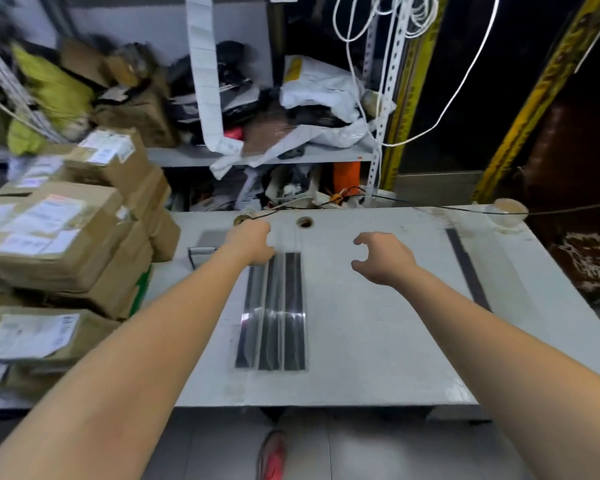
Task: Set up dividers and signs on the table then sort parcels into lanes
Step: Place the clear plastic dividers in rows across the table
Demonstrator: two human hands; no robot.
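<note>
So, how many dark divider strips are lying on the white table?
4. Three lie side by side mid-table: left strip, middle strip, right strip, their far ends by the left hand. A fourth strip lies alone at right.

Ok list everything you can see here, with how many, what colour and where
White table: one, white, centre, two round holes near its far edge.
Black divider strips: three, black with clear edging, side by side mid-table.
Single black strip: one, black, right side of table.
Brown cardboard parcels: several, brown with white labels, stacked at left.
Tape roll: one, tan, far right corner.
Grey metal shelf: one, grey, behind table, crowded with bags and boxes.
White poly mailer bags: count unclear, white, on shelf.
White cords: several, white, hanging upper right.
Left hand: grip closed over the strips' far end.
Right hand: fingers curled open, empty, above table.
</note>
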